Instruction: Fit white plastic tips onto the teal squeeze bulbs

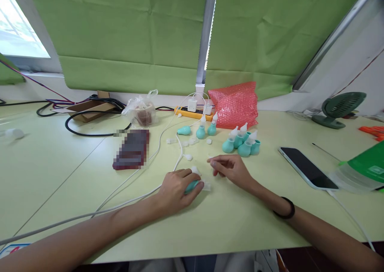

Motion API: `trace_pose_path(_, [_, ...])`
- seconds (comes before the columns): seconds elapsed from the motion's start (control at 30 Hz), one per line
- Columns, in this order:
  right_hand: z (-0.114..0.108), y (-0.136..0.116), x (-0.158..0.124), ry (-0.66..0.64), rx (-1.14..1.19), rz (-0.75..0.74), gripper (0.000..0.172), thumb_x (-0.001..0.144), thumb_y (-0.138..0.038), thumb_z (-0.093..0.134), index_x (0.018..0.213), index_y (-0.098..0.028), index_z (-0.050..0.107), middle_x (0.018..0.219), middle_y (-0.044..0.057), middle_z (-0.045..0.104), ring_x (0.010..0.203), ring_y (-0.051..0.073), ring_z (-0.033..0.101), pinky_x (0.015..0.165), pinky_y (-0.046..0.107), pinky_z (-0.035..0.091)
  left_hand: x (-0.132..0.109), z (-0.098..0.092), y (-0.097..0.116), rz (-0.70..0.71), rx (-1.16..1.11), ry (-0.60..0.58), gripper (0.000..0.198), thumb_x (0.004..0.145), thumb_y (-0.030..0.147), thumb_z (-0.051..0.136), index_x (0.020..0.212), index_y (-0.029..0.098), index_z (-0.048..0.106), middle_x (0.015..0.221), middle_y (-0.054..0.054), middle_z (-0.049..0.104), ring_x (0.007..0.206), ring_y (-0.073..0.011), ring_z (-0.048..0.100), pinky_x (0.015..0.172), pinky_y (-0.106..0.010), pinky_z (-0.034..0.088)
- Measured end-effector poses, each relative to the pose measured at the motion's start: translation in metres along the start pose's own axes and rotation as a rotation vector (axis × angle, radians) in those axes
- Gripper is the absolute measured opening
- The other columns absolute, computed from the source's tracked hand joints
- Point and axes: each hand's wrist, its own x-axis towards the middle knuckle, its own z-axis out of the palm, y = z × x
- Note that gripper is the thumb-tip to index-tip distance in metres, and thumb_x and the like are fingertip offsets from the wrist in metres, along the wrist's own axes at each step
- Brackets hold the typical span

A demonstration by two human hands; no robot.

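Note:
My left hand (177, 190) rests low over the table, its fingers wrapped round a teal squeeze bulb (192, 187). A clear plastic piece (206, 186) shows beside that bulb, near my thumb. To the right, my right hand (232, 169) is closed in a pinch; a small pale tip sticks out at its fingertips, too small to name. Several teal bulbs with clear pointed nozzles (245, 144) stand in a cluster beyond my right hand. Two more nozzle bulbs (201, 132) stand farther back, and a teal bulb without a nozzle (184, 130) lies beside them. Loose clear parts (189, 143) and a white cap (188, 157) lie nearby.
White cables (135, 200) cross the table under my left forearm. A dark red phone-like slab (131, 149), partly blurred, lies left. A phone (306, 166) on a cable, a green fan (339, 108) and a red bubble-wrap bag (235, 104) stand around; a yellow power strip (193, 113) sits behind.

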Motion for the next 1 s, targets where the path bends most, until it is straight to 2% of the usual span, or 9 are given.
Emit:
trace_pose_path(0.1, [-0.009,0.011,0.008,0.169,-0.388,-0.161,0.024,0.071,-0.035,0.054,0.08,-0.014,0.063,0.061,0.003,0.059,0.046,0.009,0.046,0.049,0.024,0.04,0.0,-0.001,0.0,0.025,-0.03,0.012,0.024,0.084,0.031,0.038,0.087,0.016,0.057,0.077,-0.004,0.059,0.07,-0.0148,0.056,0.061,-0.024,0.043])
trace_pose_path(0.23, [-0.006,0.018,0.008,0.116,-0.773,-0.187,0.029,0.075,-0.037,0.05,0.095,-0.018,0.059,0.08,0.005,0.059,0.061,0.014,0.054,0.052,0.025,0.039,-0.001,0.0,0.0,0.012,0.015,0.009,0.025,0.082,0.036,0.042,0.093,0.018,0.055,0.086,-0.006,0.057,0.076,-0.0174,0.054,0.063,-0.027,0.043])
trace_pose_path(0.33, [-0.002,0.021,0.007,0.09,-0.91,-0.155,0.029,0.079,-0.033,0.043,0.101,-0.019,0.056,0.09,0.006,0.056,0.072,0.017,0.056,0.052,0.024,0.038,0.001,0.002,-0.001,0.007,0.009,0.013,0.024,0.081,0.037,0.043,0.092,0.018,0.054,0.088,-0.006,0.056,0.079,-0.018,0.053,0.066,-0.029,0.044])
trace_pose_path(0.43, [-0.003,0.027,0.01,0.104,-0.907,-0.107,0.022,0.079,-0.029,0.042,0.09,-0.018,0.057,0.087,0.005,0.057,0.071,0.016,0.056,0.052,0.024,0.038,0.002,0.004,-0.004,-0.059,-0.049,0.041,0.023,0.08,0.036,0.045,0.092,0.017,0.051,0.088,-0.005,0.057,0.08,-0.0175,0.054,0.067,-0.028,0.044])
trace_pose_path(0.57, [-0.004,0.031,0.014,0.181,-0.7,-0.159,0.011,0.074,-0.025,0.049,0.079,-0.017,0.055,0.076,0.003,0.059,0.065,0.015,0.053,0.056,0.027,0.041,0.001,0.006,-0.007,-0.163,-0.126,0.05,0.021,0.077,0.036,0.05,0.09,0.018,0.048,0.085,-0.002,0.06,0.076,-0.0161,0.057,0.064,-0.026,0.043])
trace_pose_path(0.7, [-0.002,0.017,0.008,0.264,-0.202,-0.265,0.013,0.07,-0.023,0.054,0.082,-0.018,0.054,0.081,0.005,0.056,0.073,0.015,0.053,0.06,0.028,0.048,0.001,0.003,-0.006,-0.217,-0.214,0.068,0.021,0.077,0.038,0.05,0.087,0.02,0.049,0.075,0.002,0.06,0.064,-0.012,0.055,0.058,-0.021,0.041])
trace_pose_path(0.83, [-0.002,-0.003,0.0,0.08,0.325,-0.103,0.017,0.062,-0.023,0.065,0.076,-0.017,0.058,0.081,0.004,0.058,0.075,0.015,0.057,0.063,0.028,0.051,0.004,-0.001,-0.004,-0.247,-0.291,0.041,0.019,0.078,0.038,0.047,0.084,0.02,0.05,0.065,0.005,0.056,0.056,-0.0094,0.05,0.054,-0.019,0.038])
trace_pose_path(0.9, [-0.002,-0.007,-0.002,-0.019,0.468,-0.018,0.018,0.058,-0.022,0.069,0.072,-0.016,0.061,0.08,0.004,0.062,0.073,0.016,0.06,0.067,0.03,0.051,0.006,-0.002,-0.003,-0.25,-0.307,0.037,0.02,0.077,0.038,0.048,0.082,0.019,0.051,0.064,0.005,0.056,0.054,-0.0088,0.048,0.053,-0.019,0.038])
trace_pose_path(1.0, [0.0,-0.006,-0.005,-0.047,0.563,0.087,0.019,0.054,-0.019,0.072,0.071,-0.016,0.065,0.082,0.005,0.067,0.076,0.018,0.062,0.071,0.032,0.051,0.006,-0.003,-0.002,-0.255,-0.324,0.052,0.02,0.076,0.037,0.05,0.082,0.018,0.054,0.065,0.003,0.058,0.053,-0.0087,0.048,0.053,-0.019,0.038])
